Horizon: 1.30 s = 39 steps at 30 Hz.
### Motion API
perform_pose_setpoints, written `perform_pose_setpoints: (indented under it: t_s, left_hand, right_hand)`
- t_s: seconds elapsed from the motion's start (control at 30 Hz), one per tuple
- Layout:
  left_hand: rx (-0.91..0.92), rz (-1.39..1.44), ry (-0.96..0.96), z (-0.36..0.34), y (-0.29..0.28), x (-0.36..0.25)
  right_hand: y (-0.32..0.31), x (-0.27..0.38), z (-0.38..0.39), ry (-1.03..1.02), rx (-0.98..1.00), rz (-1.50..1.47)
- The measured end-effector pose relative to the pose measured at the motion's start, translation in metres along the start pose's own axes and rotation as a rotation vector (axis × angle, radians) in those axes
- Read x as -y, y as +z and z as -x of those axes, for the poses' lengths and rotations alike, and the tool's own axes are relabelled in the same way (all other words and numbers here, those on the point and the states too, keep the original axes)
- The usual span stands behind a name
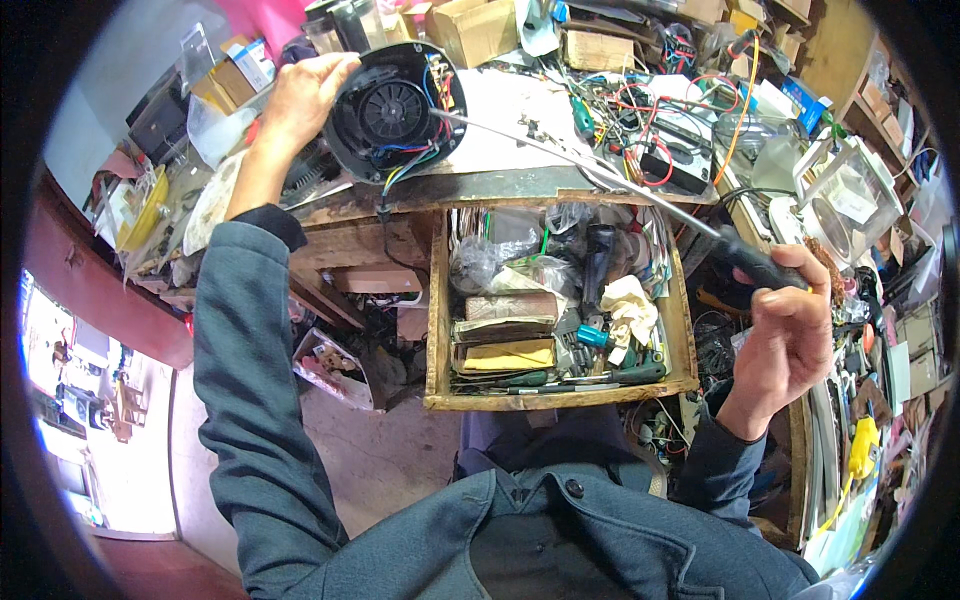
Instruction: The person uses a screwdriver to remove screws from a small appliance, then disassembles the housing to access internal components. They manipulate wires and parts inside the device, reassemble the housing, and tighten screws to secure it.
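Note:
My left hand (305, 95) grips a black plastic appliance housing (385, 105) at its upper left rim, on the bench. A round vented part sits inside it, with a small board and red, blue, green and yellow wires; a dark cable hangs down from it over the bench edge. My right hand (780, 310) holds a long screwdriver (755, 260) by its black handle, its shaft reaching up and left to the housing's right side. Whether the tip touches anything is unclear. White paper (490, 135) lies on the bench beside the housing.
An open wooden drawer (435, 380) full of bags, tools and cloth juts out below the bench edge (510, 185). Tangled wires (650, 130), cardboard boxes (460, 30) and plastic parts crowd the back and right. A doorway (120, 420) stands at the left, a carton (340, 370) below.

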<state>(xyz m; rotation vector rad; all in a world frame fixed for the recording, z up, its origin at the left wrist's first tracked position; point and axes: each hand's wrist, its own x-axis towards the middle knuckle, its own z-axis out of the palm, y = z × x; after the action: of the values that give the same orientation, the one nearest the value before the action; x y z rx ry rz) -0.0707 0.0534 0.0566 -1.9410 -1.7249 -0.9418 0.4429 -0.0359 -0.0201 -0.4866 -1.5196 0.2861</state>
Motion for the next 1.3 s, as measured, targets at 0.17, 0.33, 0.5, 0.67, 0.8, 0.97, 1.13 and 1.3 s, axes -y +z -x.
perform_pose_setpoints:
  t_s: [0.17, 0.33, 0.5, 0.67, 0.8, 0.97, 1.13, 1.3]
  left_hand:
    - [0.046, 0.133, 0.020, 0.007, -0.004, 0.011]
    - [0.118, 0.306, 0.014, 0.019, -0.004, 0.023]
    - [0.148, 0.050, 0.029, 0.034, -0.028, 0.008]
    - [0.105, -0.178, 0.198, 0.044, -0.028, 0.023]
    - [0.086, -0.093, 0.124, 0.056, -0.028, 0.034]
    - [0.017, -0.002, 0.009, 0.060, -0.016, 0.029]
    - [-0.057, 0.002, -0.065, 0.079, -0.007, 0.041]
    - [-0.207, 0.166, -0.178, 0.094, 0.021, 0.023]
  right_hand:
    - [0.003, -0.023, 0.009, 0.096, -0.133, -0.071]
    - [0.041, -0.060, 0.013, 0.190, -0.073, 0.065]
    - [0.066, -0.084, 0.019, 0.240, -0.079, -0.091]
    - [0.071, -0.093, 0.027, 0.284, -0.098, -0.140]
    - [0.077, -0.106, 0.027, 0.303, -0.092, -0.134]
    - [0.085, -0.118, 0.016, 0.309, -0.119, -0.096]
    - [0.108, -0.145, -0.003, 0.116, -0.013, 0.116]
    - [0.119, -0.180, -0.023, -0.110, 0.187, 0.396]
